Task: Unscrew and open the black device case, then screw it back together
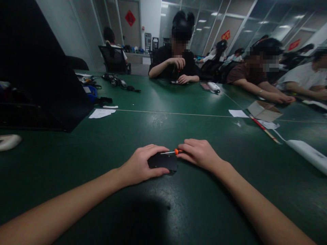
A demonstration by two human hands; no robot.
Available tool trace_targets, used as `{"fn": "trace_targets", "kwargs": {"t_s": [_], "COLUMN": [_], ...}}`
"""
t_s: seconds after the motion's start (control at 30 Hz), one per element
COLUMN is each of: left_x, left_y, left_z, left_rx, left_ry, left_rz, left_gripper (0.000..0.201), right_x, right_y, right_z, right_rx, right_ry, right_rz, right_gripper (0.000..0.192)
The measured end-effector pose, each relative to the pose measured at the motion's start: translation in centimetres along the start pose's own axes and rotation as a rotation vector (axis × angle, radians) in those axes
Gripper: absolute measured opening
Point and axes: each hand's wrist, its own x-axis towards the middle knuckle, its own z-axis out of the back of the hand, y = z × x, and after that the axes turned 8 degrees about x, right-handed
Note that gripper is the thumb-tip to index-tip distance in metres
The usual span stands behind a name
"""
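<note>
A flat, dark rectangular plate-like device (pixel 163 162) lies on the green table in front of me. My left hand (pixel 145 161) grips it from the left, thumb along the near edge and fingers along the far edge. In my right hand (pixel 198 153) is a small screwdriver (pixel 176 151) with an orange and black handle. Its thin metal shaft points left, lying low across the far part of the device. Whether the tip touches the surface I cannot tell. Much of the screwdriver's handle is hidden by my right fingers.
A large black panel (pixel 38 75) stands at the left. Paper (pixel 102 113) and bundled cables (pixel 114 81) lie farther back. An open cardboard box (pixel 265 110), a red-striped stick (pixel 264 129) and a white power strip (pixel 306 154) are at the right. A co-worker (pixel 176 64) sits opposite.
</note>
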Motion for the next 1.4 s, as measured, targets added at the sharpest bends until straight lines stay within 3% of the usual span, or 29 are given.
{"fn": "trace_targets", "kwargs": {"t_s": [0.13,0.3,0.57,0.77,0.97,1.03,1.3,1.4], "left_x": [0.3,0.5,0.5,0.4,0.3,0.3,0.3,0.3], "left_y": [1.0,2.2,2.1,2.1,2.3,2.3,2.3,2.3], "left_z": [1.4,2.7,2.3,2.0,1.9,1.9,1.9,1.8], "left_rx": [-0.070,-0.158,-0.200,-0.172,-0.179,-0.174,-0.159,-0.167], "left_ry": [0.142,0.222,0.188,0.133,0.124,0.125,0.128,0.130], "left_rz": [0.009,0.057,0.068,0.050,0.038,0.036,0.011,0.000], "left_gripper": [0.050,0.047,0.050,0.055,0.054,0.054,0.055,0.054], "right_x": [0.1,0.1,0.7,0.1,0.8,0.8,0.8,1.0], "right_y": [0.6,1.3,1.4,1.3,1.5,1.3,0.2,0.7], "right_z": [-0.4,-0.7,-0.2,-0.8,-1.0,-0.9,-0.6,-1.1], "right_rx": [-0.179,-0.207,0.376,-0.014,0.283,0.291,-0.074,-0.110], "right_ry": [-0.052,-0.055,0.098,0.020,0.114,0.129,0.048,0.012], "right_rz": [0.077,0.119,-0.072,0.008,-0.086,-0.098,0.041,0.072], "right_gripper": [0.037,0.036,0.030,0.035,0.027,0.027,0.037,0.036]}}
